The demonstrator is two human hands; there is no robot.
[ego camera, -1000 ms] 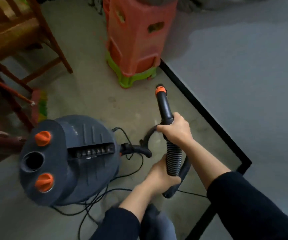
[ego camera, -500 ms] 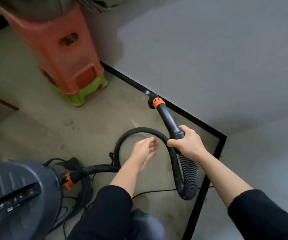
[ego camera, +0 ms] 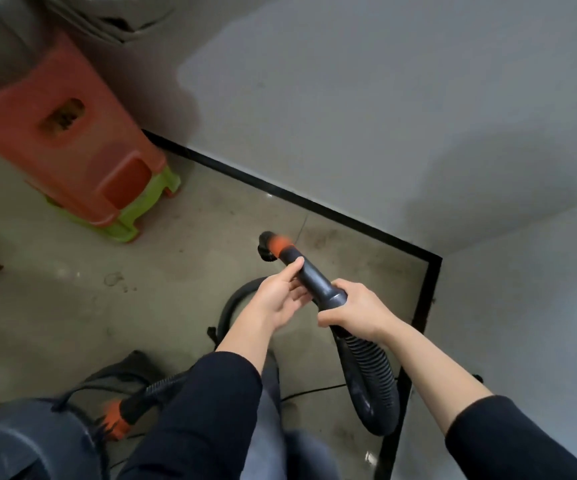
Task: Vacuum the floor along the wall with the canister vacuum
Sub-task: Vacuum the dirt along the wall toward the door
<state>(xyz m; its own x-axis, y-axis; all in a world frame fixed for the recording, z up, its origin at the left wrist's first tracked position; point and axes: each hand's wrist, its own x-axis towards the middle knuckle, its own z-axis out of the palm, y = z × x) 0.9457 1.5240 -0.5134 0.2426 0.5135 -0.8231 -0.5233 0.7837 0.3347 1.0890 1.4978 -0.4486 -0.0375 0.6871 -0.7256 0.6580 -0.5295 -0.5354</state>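
- Two hands hold one dark grey rigid vacuum wand, orange-collared, its tip pointing toward the beige floor near the black-skirted wall corner.
- Right hand: grip curled round the wand's base.
- Left hand: grip pinching the wand midway, thumb on top.
- Black ribbed hose loops down to the grey canister, lower left.

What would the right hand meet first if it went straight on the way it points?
Likely the left hand, holding the same wand just ahead of the right hand; depth is unclear.
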